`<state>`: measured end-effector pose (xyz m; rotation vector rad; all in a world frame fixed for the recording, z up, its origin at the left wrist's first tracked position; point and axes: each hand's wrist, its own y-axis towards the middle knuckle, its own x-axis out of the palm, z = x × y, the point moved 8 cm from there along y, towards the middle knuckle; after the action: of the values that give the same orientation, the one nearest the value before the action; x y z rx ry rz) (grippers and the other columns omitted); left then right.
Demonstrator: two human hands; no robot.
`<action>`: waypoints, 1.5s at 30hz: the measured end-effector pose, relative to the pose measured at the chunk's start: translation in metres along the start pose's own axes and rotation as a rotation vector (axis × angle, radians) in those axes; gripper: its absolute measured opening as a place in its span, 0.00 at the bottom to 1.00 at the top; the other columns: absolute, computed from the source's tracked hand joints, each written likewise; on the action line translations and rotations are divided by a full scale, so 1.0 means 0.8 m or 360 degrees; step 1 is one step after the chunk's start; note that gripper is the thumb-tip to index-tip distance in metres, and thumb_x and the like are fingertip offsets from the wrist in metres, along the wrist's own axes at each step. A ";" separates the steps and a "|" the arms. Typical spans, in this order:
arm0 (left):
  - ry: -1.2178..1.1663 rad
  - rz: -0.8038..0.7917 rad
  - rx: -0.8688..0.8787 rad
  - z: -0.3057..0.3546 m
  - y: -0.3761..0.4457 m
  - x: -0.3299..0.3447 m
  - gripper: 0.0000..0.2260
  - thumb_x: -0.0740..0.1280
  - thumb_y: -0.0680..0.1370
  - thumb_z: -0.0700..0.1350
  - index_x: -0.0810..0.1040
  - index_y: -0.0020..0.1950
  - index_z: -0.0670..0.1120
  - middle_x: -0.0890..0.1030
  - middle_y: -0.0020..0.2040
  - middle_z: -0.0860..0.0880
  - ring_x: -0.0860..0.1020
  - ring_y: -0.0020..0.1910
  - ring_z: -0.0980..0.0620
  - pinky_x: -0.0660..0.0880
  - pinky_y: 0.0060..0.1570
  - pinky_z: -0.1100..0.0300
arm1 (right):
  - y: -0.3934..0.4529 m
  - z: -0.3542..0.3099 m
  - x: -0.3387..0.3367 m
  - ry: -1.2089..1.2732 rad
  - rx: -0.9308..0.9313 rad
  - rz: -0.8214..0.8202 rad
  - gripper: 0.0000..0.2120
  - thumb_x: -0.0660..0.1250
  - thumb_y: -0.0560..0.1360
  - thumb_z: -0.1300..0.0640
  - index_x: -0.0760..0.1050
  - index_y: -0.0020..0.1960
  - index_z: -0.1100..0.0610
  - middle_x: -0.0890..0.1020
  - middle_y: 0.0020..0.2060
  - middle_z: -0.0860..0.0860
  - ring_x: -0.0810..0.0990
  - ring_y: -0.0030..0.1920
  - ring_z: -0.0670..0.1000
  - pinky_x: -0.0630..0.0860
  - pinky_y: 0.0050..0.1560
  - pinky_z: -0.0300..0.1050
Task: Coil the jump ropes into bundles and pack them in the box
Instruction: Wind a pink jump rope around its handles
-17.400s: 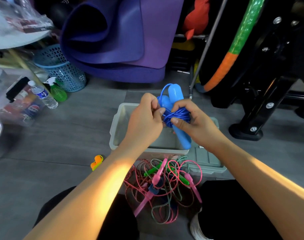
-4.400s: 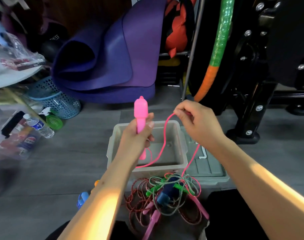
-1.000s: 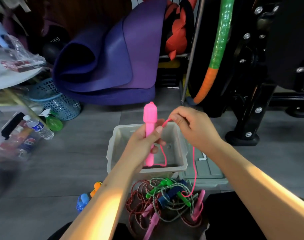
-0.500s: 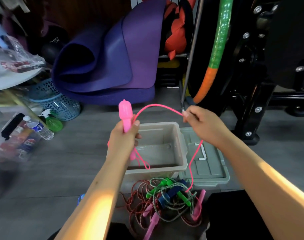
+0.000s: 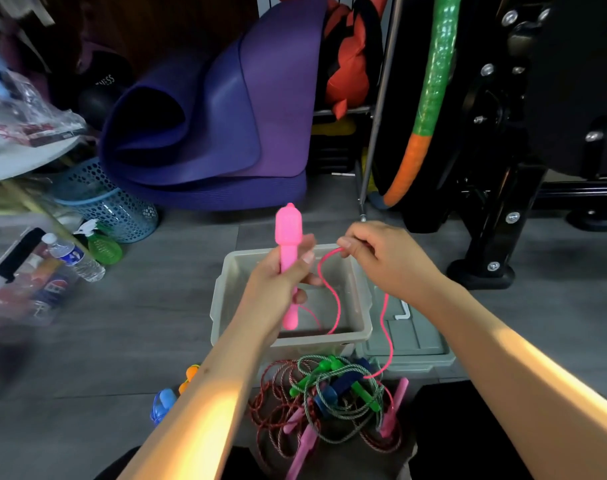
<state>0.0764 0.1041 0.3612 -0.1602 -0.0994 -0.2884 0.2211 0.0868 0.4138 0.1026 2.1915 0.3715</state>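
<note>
My left hand (image 5: 277,285) grips a pink jump rope handle (image 5: 288,233) upright above the translucent grey box (image 5: 222,299). Its thin pink cord (image 5: 333,296) loops down into the box and runs up to my right hand (image 5: 385,261), which pinches it close to the handle. From there the cord drops past the box's right rim to a tangled pile of jump ropes (image 5: 333,393) on the floor near my knees, with green, dark blue and pink handles and red and green cords.
The box's grey lid (image 5: 412,337) lies flat right of it. A blue handle (image 5: 161,405) and an orange one (image 5: 189,374) lie left of the pile. Purple mats (image 5: 208,116), a blue basket (image 5: 111,206), bottles (image 5: 75,256) and a black machine base (image 5: 482,271) ring the floor.
My two hands have come together: the left moved right with the handle, the right moved left and down, so the taut arc of cord between them now hangs as a slack loop.
</note>
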 end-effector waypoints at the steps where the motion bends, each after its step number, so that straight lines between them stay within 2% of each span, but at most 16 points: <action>1: 0.0006 -0.0080 -0.0029 -0.002 -0.003 0.008 0.08 0.63 0.79 0.39 0.77 0.56 0.47 0.82 0.46 0.55 0.77 0.31 0.59 0.65 0.25 0.68 | 0.000 -0.007 -0.001 0.0047 -0.0047 0.0026 0.11 0.62 0.79 0.54 0.77 0.41 0.58 0.70 0.31 0.40 0.71 0.36 0.36 0.64 0.39 0.27; 3: 0.0013 -0.0153 -0.0070 -0.005 -0.006 0.018 0.04 0.63 0.79 0.38 0.77 0.50 0.44 0.80 0.38 0.52 0.75 0.29 0.59 0.64 0.24 0.69 | -0.001 -0.015 -0.002 0.0109 -0.0081 0.0075 0.12 0.61 0.78 0.53 0.77 0.40 0.57 0.70 0.29 0.39 0.71 0.35 0.30 0.64 0.38 0.24; 5: 0.0007 -0.0033 -0.0066 -0.007 -0.003 0.011 0.05 0.62 0.79 0.38 0.74 0.44 0.42 0.74 0.34 0.49 0.71 0.26 0.60 0.63 0.23 0.69 | -0.002 -0.011 0.003 0.0079 0.0036 -0.0045 0.13 0.60 0.79 0.50 0.77 0.42 0.57 0.72 0.27 0.44 0.72 0.32 0.35 0.66 0.35 0.29; 8: -0.0059 0.0282 0.0015 -0.001 0.004 -0.018 0.08 0.63 0.80 0.39 0.73 0.41 0.44 0.71 0.32 0.49 0.67 0.25 0.60 0.62 0.23 0.69 | -0.013 0.003 0.022 0.0036 0.0336 -0.0526 0.15 0.58 0.79 0.46 0.73 0.40 0.54 0.81 0.31 0.49 0.78 0.32 0.45 0.72 0.40 0.39; 12: -0.0333 0.0544 0.0105 0.011 0.007 -0.054 0.09 0.62 0.80 0.40 0.71 0.40 0.44 0.70 0.30 0.51 0.65 0.23 0.60 0.62 0.23 0.69 | -0.038 0.024 0.035 0.0165 0.0571 -0.1120 0.10 0.58 0.80 0.49 0.72 0.48 0.55 0.84 0.39 0.48 0.81 0.43 0.49 0.74 0.48 0.41; 14: -0.0089 0.0606 0.0130 0.012 0.006 -0.062 0.10 0.63 0.80 0.42 0.73 0.39 0.46 0.72 0.31 0.51 0.67 0.24 0.59 0.64 0.27 0.65 | -0.031 0.037 0.024 0.0124 0.0575 -0.0948 0.06 0.59 0.80 0.53 0.74 0.49 0.51 0.83 0.36 0.48 0.81 0.38 0.46 0.73 0.43 0.40; 16: 0.0223 0.0605 0.0125 0.011 0.005 -0.061 0.08 0.64 0.79 0.44 0.77 0.40 0.51 0.77 0.32 0.53 0.71 0.28 0.56 0.67 0.30 0.61 | -0.011 0.043 -0.006 0.0073 0.0472 -0.0368 0.07 0.59 0.79 0.57 0.76 0.49 0.50 0.76 0.29 0.46 0.74 0.29 0.40 0.69 0.36 0.36; 19: 0.0247 0.0499 0.0096 0.010 0.001 -0.049 0.05 0.64 0.79 0.44 0.78 0.50 0.53 0.80 0.34 0.55 0.76 0.32 0.55 0.68 0.31 0.60 | -0.002 0.030 -0.050 0.0210 0.0277 0.0299 0.10 0.59 0.79 0.60 0.76 0.57 0.51 0.72 0.29 0.48 0.71 0.31 0.44 0.65 0.33 0.31; 21: 0.0239 0.0447 0.0100 0.011 0.000 -0.041 0.08 0.64 0.79 0.43 0.77 0.57 0.50 0.79 0.36 0.56 0.77 0.32 0.56 0.67 0.29 0.64 | -0.001 0.016 -0.051 0.0264 0.0163 0.0331 0.11 0.58 0.79 0.61 0.73 0.59 0.53 0.72 0.31 0.53 0.70 0.31 0.48 0.64 0.33 0.35; 25: 0.0085 0.0111 0.0068 0.009 -0.003 -0.005 0.09 0.62 0.80 0.40 0.77 0.58 0.47 0.82 0.48 0.55 0.77 0.31 0.58 0.65 0.25 0.69 | -0.003 -0.015 -0.011 0.0229 -0.0058 0.0125 0.10 0.59 0.78 0.60 0.70 0.58 0.54 0.71 0.30 0.43 0.71 0.31 0.41 0.65 0.35 0.38; 29: 0.0109 -0.0063 -0.0003 0.003 -0.008 0.013 0.05 0.61 0.80 0.39 0.77 0.49 0.43 0.78 0.38 0.50 0.73 0.30 0.57 0.64 0.24 0.69 | -0.003 -0.020 -0.001 0.0387 -0.0051 0.0132 0.04 0.59 0.79 0.61 0.65 0.50 0.54 0.72 0.28 0.45 0.71 0.30 0.43 0.66 0.33 0.33; 31: 0.0066 0.0059 0.0008 0.004 -0.005 0.004 0.07 0.61 0.80 0.39 0.74 0.43 0.43 0.72 0.33 0.48 0.69 0.29 0.57 0.63 0.23 0.69 | -0.003 -0.010 0.010 0.0391 0.0113 -0.0089 0.05 0.60 0.79 0.58 0.63 0.48 0.52 0.76 0.29 0.46 0.73 0.29 0.45 0.70 0.35 0.39; 35: -0.0373 0.0326 0.0072 0.012 0.001 -0.024 0.10 0.60 0.80 0.37 0.73 0.40 0.43 0.70 0.31 0.50 0.66 0.27 0.59 0.61 0.22 0.70 | -0.029 0.011 0.055 0.0361 0.0325 -0.0982 0.06 0.59 0.80 0.58 0.70 0.44 0.52 0.80 0.36 0.46 0.80 0.40 0.48 0.74 0.49 0.42; 38: -0.0538 0.0408 0.0102 0.014 0.001 -0.036 0.08 0.60 0.81 0.38 0.72 0.41 0.42 0.71 0.32 0.50 0.66 0.27 0.59 0.61 0.22 0.70 | -0.039 0.014 0.057 0.0440 0.0326 -0.1149 0.08 0.60 0.79 0.60 0.70 0.44 0.49 0.81 0.41 0.47 0.80 0.46 0.47 0.72 0.54 0.43; 40: -0.0469 0.0474 0.0110 0.014 0.000 -0.042 0.09 0.61 0.81 0.38 0.74 0.41 0.44 0.73 0.33 0.51 0.68 0.28 0.59 0.62 0.23 0.69 | -0.029 0.024 0.042 0.0326 0.0412 -0.0906 0.10 0.60 0.79 0.61 0.72 0.44 0.48 0.81 0.36 0.46 0.78 0.38 0.44 0.72 0.45 0.40; 45: 0.0076 0.0525 0.0086 0.014 0.000 -0.049 0.03 0.65 0.79 0.45 0.78 0.47 0.52 0.79 0.32 0.55 0.72 0.29 0.57 0.67 0.27 0.67 | -0.002 0.018 -0.048 0.0365 0.0199 0.0419 0.12 0.59 0.79 0.61 0.75 0.57 0.50 0.75 0.32 0.45 0.71 0.30 0.42 0.67 0.35 0.33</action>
<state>0.0380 0.1169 0.3670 -0.1137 -0.0325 0.0396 0.2558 0.0806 0.4345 0.4398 2.4343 0.4092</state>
